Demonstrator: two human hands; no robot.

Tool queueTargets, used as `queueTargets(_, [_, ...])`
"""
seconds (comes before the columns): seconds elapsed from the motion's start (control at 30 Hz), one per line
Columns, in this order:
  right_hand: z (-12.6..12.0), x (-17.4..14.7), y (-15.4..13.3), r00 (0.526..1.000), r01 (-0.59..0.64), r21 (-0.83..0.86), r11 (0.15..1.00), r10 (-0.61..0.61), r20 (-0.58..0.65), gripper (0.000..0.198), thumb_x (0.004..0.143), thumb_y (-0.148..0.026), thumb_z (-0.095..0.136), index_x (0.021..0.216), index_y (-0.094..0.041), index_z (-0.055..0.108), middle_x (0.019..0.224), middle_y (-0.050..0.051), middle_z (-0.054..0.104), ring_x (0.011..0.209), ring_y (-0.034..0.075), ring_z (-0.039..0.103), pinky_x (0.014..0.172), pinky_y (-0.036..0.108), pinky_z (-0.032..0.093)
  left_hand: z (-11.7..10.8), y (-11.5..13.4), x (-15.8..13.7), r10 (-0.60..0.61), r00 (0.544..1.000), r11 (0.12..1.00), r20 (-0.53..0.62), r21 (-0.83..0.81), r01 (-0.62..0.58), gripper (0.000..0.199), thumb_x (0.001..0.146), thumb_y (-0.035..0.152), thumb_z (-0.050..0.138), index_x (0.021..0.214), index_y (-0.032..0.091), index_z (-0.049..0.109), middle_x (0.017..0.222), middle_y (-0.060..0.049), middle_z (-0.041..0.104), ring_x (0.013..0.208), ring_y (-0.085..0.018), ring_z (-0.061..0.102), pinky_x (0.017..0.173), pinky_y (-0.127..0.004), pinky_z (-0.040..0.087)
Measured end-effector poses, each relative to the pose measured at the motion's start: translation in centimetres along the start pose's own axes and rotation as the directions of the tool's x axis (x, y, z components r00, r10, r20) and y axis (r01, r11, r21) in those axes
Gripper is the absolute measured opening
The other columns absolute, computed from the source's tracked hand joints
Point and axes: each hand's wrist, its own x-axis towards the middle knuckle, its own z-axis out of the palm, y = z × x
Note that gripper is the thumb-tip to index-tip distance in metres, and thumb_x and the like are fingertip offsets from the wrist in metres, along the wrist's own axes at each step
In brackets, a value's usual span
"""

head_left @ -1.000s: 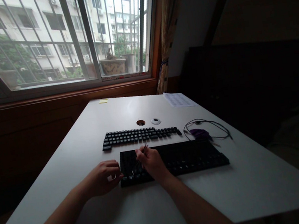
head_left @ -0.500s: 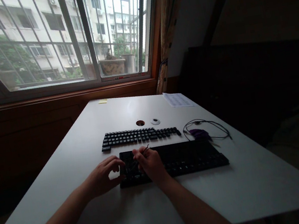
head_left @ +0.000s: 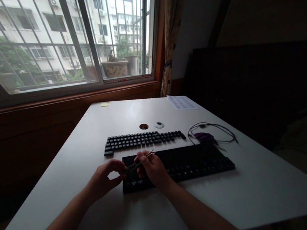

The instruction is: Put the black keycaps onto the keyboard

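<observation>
A black keyboard (head_left: pixel 198 158) lies across the white desk, with keycaps along its near rows and a barer dark upper part. My right hand (head_left: pixel 154 169) is closed around a wire keycap puller (head_left: pixel 134 167), whose thin wires point left and whose other end sticks out above the fingers. At the puller's left tip, my left hand (head_left: pixel 107 176) pinches a small dark keycap (head_left: pixel 126 169) over the keyboard's left end. The fingers hide most of that keycap. Behind the keyboard, several loose black keycaps (head_left: pixel 134 140) stand in rows.
A coiled black cable (head_left: pixel 226 130) and a purple cloth-like item (head_left: pixel 204 138) lie to the right, behind the keyboard. Farther back are a cable hole (head_left: pixel 143 126), its round white cover (head_left: pixel 159 125), a printed sheet (head_left: pixel 183 102) and a yellow note (head_left: pixel 105 104).
The puller's wires have lifted off the keyboard and swung flatter toward the left. My left fingers have risen slightly and closed on a keycap at the wire tips.
</observation>
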Motion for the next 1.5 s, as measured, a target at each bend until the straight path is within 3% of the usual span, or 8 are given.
queueTargets(0.23, [-0.1, 0.2, -0.3, 0.993, 0.018, 0.000, 1.000, -0.018, -0.113, 0.037, 0.091, -0.051, 0.049, 0.079, -0.018, 0.060, 0.048, -0.006, 0.051, 0.038, 0.008, 0.047, 0.039, 0.018, 0.037, -0.2, -0.5, -0.2, -0.036, 0.999, 0.993, -0.040, -0.112, 0.031, 0.027, 0.085, 0.020, 0.069, 0.107, 0.016, 0.055, 0.096, -0.007, 0.071, 0.082, -0.014, 0.070, 0.076, -0.031, 0.060])
queueTargets(0.5, [-0.8, 0.3, -0.5, 0.970, 0.044, -0.097, 0.994, -0.065, -0.234, 0.037, 0.093, -0.049, 0.047, 0.076, -0.019, 0.060, 0.049, -0.005, 0.049, 0.041, 0.009, 0.047, 0.040, 0.019, 0.034, -0.6, -1.1, -0.2, -0.012, 0.996, 0.996, -0.089, -0.085, 0.004, 0.033, 0.084, 0.019, 0.071, 0.113, 0.017, 0.055, 0.100, -0.008, 0.072, 0.088, -0.017, 0.071, 0.080, -0.034, 0.062])
queueTargets(1.2, [-0.8, 0.4, -0.2, 0.976, 0.068, -0.145, 0.987, -0.095, -0.194, 0.034, 0.093, -0.044, 0.047, 0.076, -0.018, 0.061, 0.048, -0.006, 0.048, 0.040, 0.009, 0.045, 0.041, 0.019, 0.031, -1.3, -0.5, 0.3, 0.083, 0.992, 0.995, -0.095, 0.069, -0.077, 0.015, 0.088, 0.019, 0.066, 0.102, 0.015, 0.068, 0.098, -0.010, 0.070, 0.085, -0.016, 0.070, 0.075, -0.029, 0.062])
queueTargets(1.5, [-0.8, 0.4, 0.2, 0.980, 0.060, -0.206, 0.977, -0.097, -0.174, 0.036, 0.094, -0.045, 0.047, 0.077, -0.018, 0.062, 0.048, -0.005, 0.049, 0.041, 0.009, 0.046, 0.042, 0.018, 0.032, -0.9, -1.1, -0.1, -0.015, 0.987, 0.998, -0.157, -0.063, 0.005, 0.038, 0.085, 0.018, 0.070, 0.119, 0.019, 0.055, 0.101, -0.008, 0.074, 0.089, -0.018, 0.073, 0.082, -0.032, 0.062])
